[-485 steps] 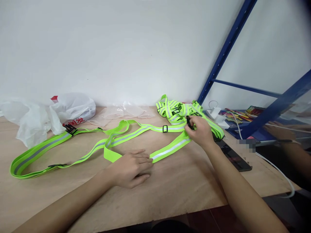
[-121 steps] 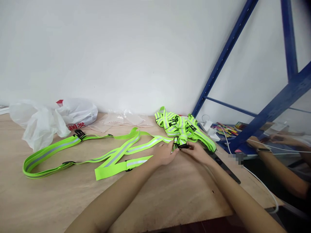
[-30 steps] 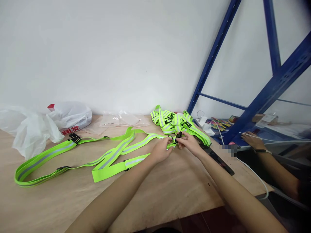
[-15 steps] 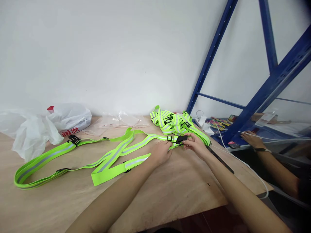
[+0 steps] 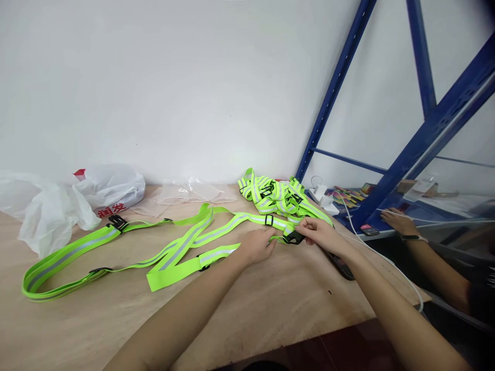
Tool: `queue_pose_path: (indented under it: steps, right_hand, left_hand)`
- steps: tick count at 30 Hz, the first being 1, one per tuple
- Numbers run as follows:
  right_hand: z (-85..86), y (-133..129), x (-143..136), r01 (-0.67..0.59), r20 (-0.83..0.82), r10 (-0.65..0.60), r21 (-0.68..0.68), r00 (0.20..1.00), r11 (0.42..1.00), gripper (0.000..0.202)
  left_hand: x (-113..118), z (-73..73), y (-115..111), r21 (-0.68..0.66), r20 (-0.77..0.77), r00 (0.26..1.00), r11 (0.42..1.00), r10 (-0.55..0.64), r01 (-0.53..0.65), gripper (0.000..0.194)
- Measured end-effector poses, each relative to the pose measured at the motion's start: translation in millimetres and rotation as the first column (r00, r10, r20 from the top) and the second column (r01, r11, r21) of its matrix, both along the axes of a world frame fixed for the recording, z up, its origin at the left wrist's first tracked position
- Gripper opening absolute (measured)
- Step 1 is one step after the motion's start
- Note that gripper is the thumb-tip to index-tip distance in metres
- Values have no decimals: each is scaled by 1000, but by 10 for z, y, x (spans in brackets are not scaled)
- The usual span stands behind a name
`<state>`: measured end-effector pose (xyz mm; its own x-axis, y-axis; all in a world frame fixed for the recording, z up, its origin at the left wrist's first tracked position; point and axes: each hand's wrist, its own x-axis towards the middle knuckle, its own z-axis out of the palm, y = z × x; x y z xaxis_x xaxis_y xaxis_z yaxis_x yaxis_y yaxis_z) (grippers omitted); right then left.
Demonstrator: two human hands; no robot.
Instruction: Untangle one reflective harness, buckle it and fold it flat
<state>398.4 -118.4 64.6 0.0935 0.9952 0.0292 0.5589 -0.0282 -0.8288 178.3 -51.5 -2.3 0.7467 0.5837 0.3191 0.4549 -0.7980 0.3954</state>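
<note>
A neon-green reflective strap [image 5: 185,242] with a silver stripe and black plastic fittings lies in loops over the wooden table. My right hand [image 5: 319,234] pinches the black buckle [image 5: 294,237] at the strap's right end. Just left of it, my left hand [image 5: 258,246] is closed on the lower run of the strap; its fingertips are partly hidden. A black slide adjuster [image 5: 268,220] sits on the strap above my left hand. At the far left end another black buckle [image 5: 117,223] lies on the strap. Behind my hands is a tangled pile of matching straps [image 5: 270,195].
White plastic bags [image 5: 112,188] stand at the back left, with clear plastic packets [image 5: 193,191] along the wall. A dark phone-like object [image 5: 340,265] lies beneath my right forearm. A white cable [image 5: 381,257] and blue rack [image 5: 336,77] are to the right, near another person's arm [image 5: 433,263].
My right hand has moved slightly down and toward the right with the buckle, which has tilted. My left hand has barely moved. More of the dark phone-like object shows.
</note>
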Motion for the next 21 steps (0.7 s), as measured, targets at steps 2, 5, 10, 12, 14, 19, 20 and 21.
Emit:
queue_pose_path:
  steps: [2, 5, 10, 12, 14, 19, 20, 21]
  right_hand:
    - [45, -37, 0, -18, 29, 18, -16, 999, 1000, 45]
    - [67, -46, -8, -43, 56, 45, -44, 997, 998, 47]
    - [3, 22, 35, -4, 16, 3, 92, 1000, 996, 41]
    - [-37, 35, 49, -23, 41, 18, 133, 999, 991, 35]
    - [-75, 39, 35, -82, 92, 69, 147, 993, 986, 37]
    - [-146, 144, -70, -153, 209, 120, 149, 970, 977, 36]
    - [-154, 193, -83, -131, 243, 93, 146, 966, 981, 35]
    - [-158, 248, -89, -98, 279, 54, 146, 959, 984, 35]
  left_hand:
    - [-1, 5, -1, -9, 2, 1000, 1000, -16, 16, 26]
    - [-1, 11, 2, -18, 2, 999, 999, -37, 37, 27]
    - [2, -14, 20, -26, 0, 1000, 999, -29, 29, 27]
    - [7, -24, 26, -25, 5, 1000, 1000, -18, 18, 27]
    - [14, -26, 36, -27, 9, 1000, 1000, -6, 6, 28]
    - [19, 9, 76, -39, -14, 999, 999, 29, -29, 30]
    - [13, 17, 80, -38, -24, 999, 998, 39, -40, 29]
    - [4, 23, 80, -36, -34, 998, 998, 52, -53, 29]
